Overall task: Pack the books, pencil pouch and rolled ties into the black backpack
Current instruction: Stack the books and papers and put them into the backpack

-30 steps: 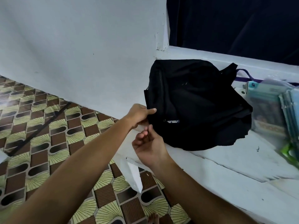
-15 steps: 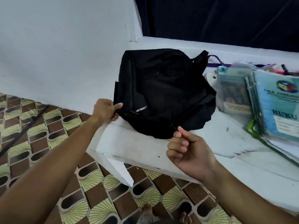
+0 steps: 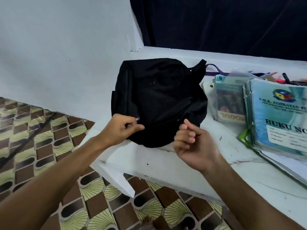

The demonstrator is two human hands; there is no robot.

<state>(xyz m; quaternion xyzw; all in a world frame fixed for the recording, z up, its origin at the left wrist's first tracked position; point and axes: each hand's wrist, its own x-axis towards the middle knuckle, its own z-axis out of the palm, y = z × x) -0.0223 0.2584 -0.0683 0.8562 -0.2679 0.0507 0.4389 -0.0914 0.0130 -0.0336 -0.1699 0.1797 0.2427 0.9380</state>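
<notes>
Black fabric marks the soft, slumped backpack, lying flat on the white painted ledge near its front edge. I see my left hand pinching the near-left fabric, likely to anchor it. My right hand has curled fingers pressed to the thumb at the bag's near edge, apparently on a zipper pull, though I cannot tell. The plastic-covered blue books wait just right of the bag, unpacked.

Matt black cloth backpack; glossy plastic-covered books; chipped white painted ledge
</notes>
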